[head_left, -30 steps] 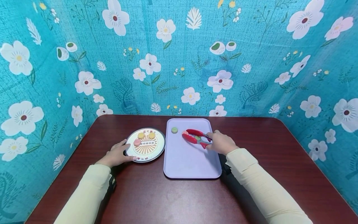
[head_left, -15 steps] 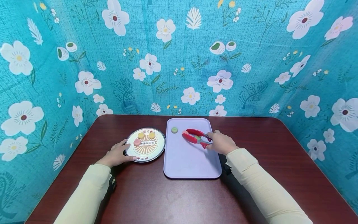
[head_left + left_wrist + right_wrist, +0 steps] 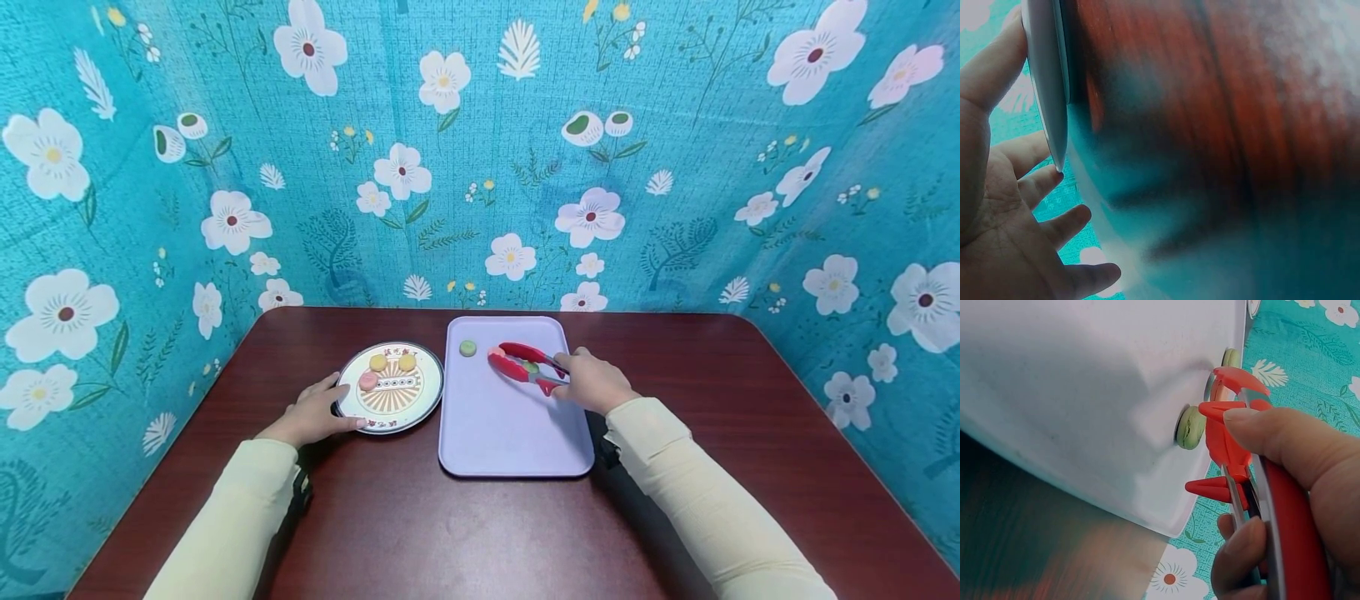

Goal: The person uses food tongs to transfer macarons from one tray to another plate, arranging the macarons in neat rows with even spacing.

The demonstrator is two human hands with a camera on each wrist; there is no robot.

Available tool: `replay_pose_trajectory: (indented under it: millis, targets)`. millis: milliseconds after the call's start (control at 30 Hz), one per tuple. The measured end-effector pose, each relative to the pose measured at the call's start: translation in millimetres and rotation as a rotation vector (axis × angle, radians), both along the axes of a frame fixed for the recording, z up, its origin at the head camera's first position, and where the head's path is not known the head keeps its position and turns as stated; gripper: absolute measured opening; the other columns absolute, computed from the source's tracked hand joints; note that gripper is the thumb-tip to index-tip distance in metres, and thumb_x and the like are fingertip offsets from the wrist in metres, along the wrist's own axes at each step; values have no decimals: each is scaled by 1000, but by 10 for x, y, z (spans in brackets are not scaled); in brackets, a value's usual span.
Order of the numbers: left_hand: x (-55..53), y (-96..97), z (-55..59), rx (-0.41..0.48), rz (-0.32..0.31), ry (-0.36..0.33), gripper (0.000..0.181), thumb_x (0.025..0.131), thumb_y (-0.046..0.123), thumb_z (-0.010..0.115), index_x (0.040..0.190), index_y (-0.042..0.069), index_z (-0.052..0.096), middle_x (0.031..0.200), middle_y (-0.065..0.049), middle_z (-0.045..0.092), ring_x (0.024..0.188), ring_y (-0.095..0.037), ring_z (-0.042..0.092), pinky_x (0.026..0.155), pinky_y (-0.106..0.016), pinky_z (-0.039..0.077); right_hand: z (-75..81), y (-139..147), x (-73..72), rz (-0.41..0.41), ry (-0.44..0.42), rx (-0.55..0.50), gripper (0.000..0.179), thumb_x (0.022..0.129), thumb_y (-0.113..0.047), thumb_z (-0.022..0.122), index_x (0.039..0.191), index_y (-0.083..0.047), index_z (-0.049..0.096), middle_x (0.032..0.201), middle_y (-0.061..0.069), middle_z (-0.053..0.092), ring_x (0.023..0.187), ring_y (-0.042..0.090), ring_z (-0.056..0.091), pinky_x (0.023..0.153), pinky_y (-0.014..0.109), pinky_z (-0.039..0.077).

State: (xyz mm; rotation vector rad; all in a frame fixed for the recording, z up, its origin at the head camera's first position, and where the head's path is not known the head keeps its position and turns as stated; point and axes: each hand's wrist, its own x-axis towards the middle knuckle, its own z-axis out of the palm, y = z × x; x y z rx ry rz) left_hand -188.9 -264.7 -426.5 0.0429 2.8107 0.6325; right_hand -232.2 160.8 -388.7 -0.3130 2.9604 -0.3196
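Observation:
In the head view my left hand point(image 3: 311, 412) rests at the left rim of the round plate point(image 3: 420, 408), thumb and fingers spread along its edge. On the plate lie two yellow macarons point(image 3: 407, 362) and a pink macaron point(image 3: 368, 381). My right hand point(image 3: 597, 382) grips red-and-metal tongs point(image 3: 517, 370) over the lilac tray point(image 3: 510, 433). Between the tongs' red tips sits another pink macaron point(image 3: 1217, 391), partly hidden. A green macaron point(image 3: 1191, 427) shows close to the tongs' arms in the right wrist view. Another green macaron point(image 3: 468, 348) lies near the tray's far left corner.
Plate and tray stand side by side on a dark red-brown table point(image 3: 480, 542). A blue flowered cloth point(image 3: 465, 167) hangs behind the table and along both sides. The tray has a low raised rim.
The tongs' arms have shifted very slightly, covering more of the green macaron between them. Both hands, the plate and the tray stay in place.

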Motion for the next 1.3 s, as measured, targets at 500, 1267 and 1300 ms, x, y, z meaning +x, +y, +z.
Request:
replay_pose_trajectory:
  millis: [500, 1267, 1300]
  targets:
    - [6, -3, -5, 3, 14, -9, 99, 77, 56, 73, 145, -5, 36, 154, -29, 18, 136, -52, 16, 102, -76, 17, 19, 2, 32, -17, 12, -31, 72, 80, -34, 78, 141, -8, 50, 109, 18, 55, 76, 24, 57, 62, 37, 52]
    - [-21, -23, -58, 14, 2, -2, 98, 78, 55, 73, 145, -5, 35, 154, -29, 17, 135, -52, 16, 100, -76, 20, 89, -41, 130, -23, 28, -56, 72, 80, -33, 79, 141, -10, 50, 108, 16, 55, 74, 24, 56, 60, 35, 52]
    - [-23, -23, -63, 14, 3, -2, 98, 78, 55, 73, 145, -5, 35, 154, -29, 17, 135, -52, 16, 100, -76, 21, 90, -45, 136, -27, 26, -57, 72, 79, -33, 79, 141, -11, 50, 108, 16, 55, 75, 24, 56, 60, 35, 52]
